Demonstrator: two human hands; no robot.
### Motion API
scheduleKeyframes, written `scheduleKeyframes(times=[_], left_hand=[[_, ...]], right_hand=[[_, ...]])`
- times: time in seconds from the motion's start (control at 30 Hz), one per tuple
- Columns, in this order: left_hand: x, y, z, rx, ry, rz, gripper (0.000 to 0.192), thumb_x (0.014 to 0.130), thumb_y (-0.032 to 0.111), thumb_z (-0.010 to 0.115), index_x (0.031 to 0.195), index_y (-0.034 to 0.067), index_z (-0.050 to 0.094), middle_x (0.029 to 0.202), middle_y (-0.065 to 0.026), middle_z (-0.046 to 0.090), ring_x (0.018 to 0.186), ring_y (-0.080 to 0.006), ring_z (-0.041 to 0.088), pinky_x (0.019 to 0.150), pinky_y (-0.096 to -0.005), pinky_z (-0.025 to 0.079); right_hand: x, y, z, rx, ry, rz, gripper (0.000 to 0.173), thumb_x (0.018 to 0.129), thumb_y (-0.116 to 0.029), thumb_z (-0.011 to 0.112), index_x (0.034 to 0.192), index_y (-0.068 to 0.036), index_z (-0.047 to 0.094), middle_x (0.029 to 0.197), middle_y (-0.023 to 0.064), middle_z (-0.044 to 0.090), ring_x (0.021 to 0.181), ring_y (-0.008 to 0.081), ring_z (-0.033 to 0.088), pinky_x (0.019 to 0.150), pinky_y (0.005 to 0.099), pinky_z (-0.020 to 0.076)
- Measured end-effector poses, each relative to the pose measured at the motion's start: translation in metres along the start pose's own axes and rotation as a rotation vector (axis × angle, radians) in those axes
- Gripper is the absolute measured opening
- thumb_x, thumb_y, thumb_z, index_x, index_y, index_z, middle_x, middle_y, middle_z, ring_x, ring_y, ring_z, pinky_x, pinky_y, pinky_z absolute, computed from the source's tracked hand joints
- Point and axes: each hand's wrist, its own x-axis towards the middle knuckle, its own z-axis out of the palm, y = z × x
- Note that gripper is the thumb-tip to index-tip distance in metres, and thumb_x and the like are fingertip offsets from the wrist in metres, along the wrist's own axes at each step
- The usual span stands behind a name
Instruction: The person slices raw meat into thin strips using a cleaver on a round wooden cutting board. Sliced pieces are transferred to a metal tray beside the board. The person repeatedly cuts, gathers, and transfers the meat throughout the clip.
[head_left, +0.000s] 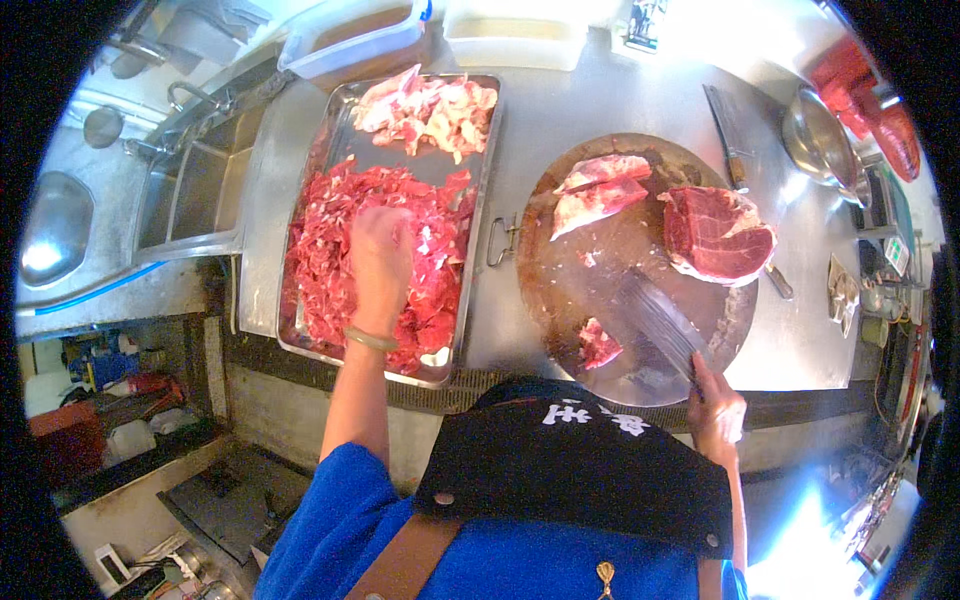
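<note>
My left hand (381, 244) is blurred over a heap of sliced red meat (326, 259) in a metal tray (474, 247); whether its fingers grip any slices cannot be made out. A bangle circles that wrist. In my right hand (716, 416) is the handle of a broad-bladed knife (660, 322), its blade blurred above a round wooden chopping board (555, 285). On the board, a large block of red meat (720, 234) lies at the right, and fatty cut pieces (601, 193) lie at the back. A small meat scrap (598, 345) sits left of the blade.
Pale fatty trimmings (427, 112) fill the tray's far end. A cleaver (726, 139) lies behind the board, near a steel bowl (817, 142). Another knife's handle (780, 282) shows beside the meat block. Plastic tubs (360, 41) stand at the back; a sink (202, 187) is at left.
</note>
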Motion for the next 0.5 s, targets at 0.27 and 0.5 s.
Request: scheduleKeyframes(times=[0.27,0.5], left_hand=[[-0.056,0.123,0.075,-0.341,-0.045,-0.078,0.026,0.078,0.000,0.066,0.103,0.005,0.064,0.114,-0.0173,0.056,0.108,-0.0378,0.052,0.094,-0.0450,0.044],[-0.071,0.148,0.122,-0.226,0.060,-0.238,0.025,0.082,0.003,0.065,0.107,0.004,0.062,0.115,-0.0193,0.054,0.110,-0.0396,0.050,0.097,-0.0470,0.042]], right_hand=[[0.019,0.024,0.059,0.012,0.049,-0.044,0.072,0.074,-0.012,0.076,0.141,-0.012,0.049,0.086,0.0139,0.057,0.074,0.0361,0.057,0.068,0.0467,0.0479],[0.069,0.045,-0.021,0.254,0.214,-0.484,0.019,0.075,-0.001,0.073,0.092,-0.004,0.064,0.089,0.0122,0.061,0.083,0.0334,0.058,0.075,0.0446,0.0454]])
